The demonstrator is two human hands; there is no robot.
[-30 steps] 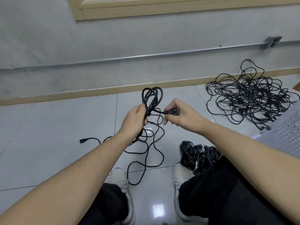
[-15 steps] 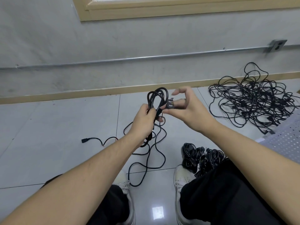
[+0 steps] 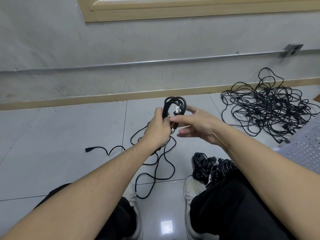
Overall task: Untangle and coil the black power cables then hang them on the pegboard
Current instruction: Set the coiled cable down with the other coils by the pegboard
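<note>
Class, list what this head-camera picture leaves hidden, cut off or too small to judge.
- Pegboard, head view: cut by the right edge; any hooks unseen.
- Coiled cables: partly behind the right leg; count unclear.
- Plug: the right hand covers its body.
- Tangled pile: strands too thin to count.
- Left hand: its fingers hide the cable's wraps.

The left hand (image 3: pixel 158 129) covers the middle of the black cable (image 3: pixel 174 103), hiding how its loops are gathered. The plug (image 3: pixel 176 112) sits half behind the right hand (image 3: pixel 197 125); the contact there cannot be made out. The coiled bundles (image 3: pixel 206 165) are partly concealed by the right knee (image 3: pixel 230 201), their number uncertain, perhaps three. The tangled pile (image 3: pixel 270 108) and the perforated board (image 3: pixel 304 149) are cut off at the right edge. Individual cables within the pile cannot be separated.
</note>
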